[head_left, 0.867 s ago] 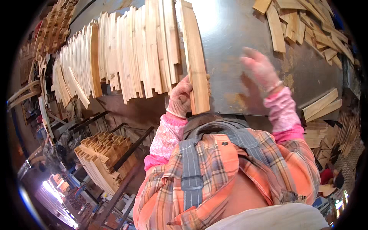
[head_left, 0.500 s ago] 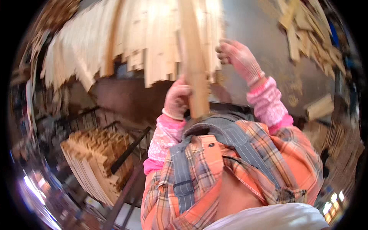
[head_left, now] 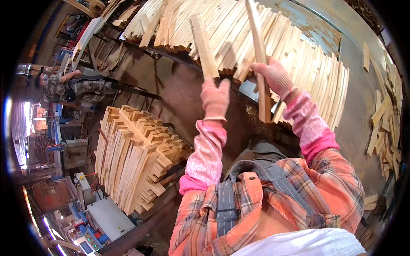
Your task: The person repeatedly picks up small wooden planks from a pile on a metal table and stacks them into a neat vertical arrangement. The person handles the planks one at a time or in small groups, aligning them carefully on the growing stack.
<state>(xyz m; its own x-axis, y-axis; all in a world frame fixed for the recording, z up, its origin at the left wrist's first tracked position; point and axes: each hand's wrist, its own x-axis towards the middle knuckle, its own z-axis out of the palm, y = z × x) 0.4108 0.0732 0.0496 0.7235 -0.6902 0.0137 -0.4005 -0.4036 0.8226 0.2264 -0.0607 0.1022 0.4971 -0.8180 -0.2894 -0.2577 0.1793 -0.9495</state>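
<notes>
Both of my hands wear knitted work gloves with pink patterned sleeves above them. My left hand is at the near end of a pale wooden board, its fingers against that end and the thumb standing apart. This board lies at a slant on top of a wide row of wooden strips. Farther right, my right hand is closed around a long, narrow wooden strip. That strip tilts away from me, its lower end hanging past the row's near edge.
At the left stands a stack of notched-looking, staggered boards. Loose offcuts are heaped at the far right on the metal table. Another person in camouflage clothing is at the upper left. A grey machine cabinet sits lower left.
My hands have moved apart. The right now grips a strip while the left has gone to another board's end. The view has swung, showing more of the stack and the room at left.
</notes>
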